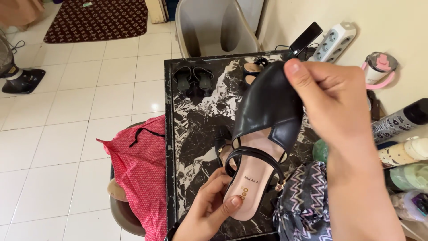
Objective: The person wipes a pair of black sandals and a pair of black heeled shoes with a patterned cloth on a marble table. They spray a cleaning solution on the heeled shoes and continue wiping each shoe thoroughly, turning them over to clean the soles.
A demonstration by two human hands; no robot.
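**Black sandal held over the marble-pattern table**

Head view

1. Object in hand. A black closed-toe sandal (263,134) with a beige insole and a thin black ankle strap is held in the air above the black-and-white marble-pattern table (196,120). Its toe points away from the person and its heel points toward them.

2. Right hand. The right hand (334,102) is closed on the toe of the sandal, with the thumb pressed against the black upper.

3. Left hand. The left hand (209,205) supports the heel end from below. Its fingers curl under the sole and the thumb tip rests on the insole edge.

4. Table surface. A second pair of black shoes (194,79) stands near the far edge of the table, heels up. Part of another sandal (253,68) shows just behind the held sandal's toe. A dark zigzag-patterned cloth (303,201) lies on the near right corner.

5. Surroundings.
- A grey plastic chair (214,27) stands beyond the table.
- A white power strip (334,41) leans at the wall, with a dark phone-like device (305,38) beside it.
- A pink-lidded cup (379,67) and several bottles (401,151) sit along the right side.
- A red patterned garment (138,165) drapes over a seat left of the table.
- A dark rug (96,18) lies on the white tiled floor.
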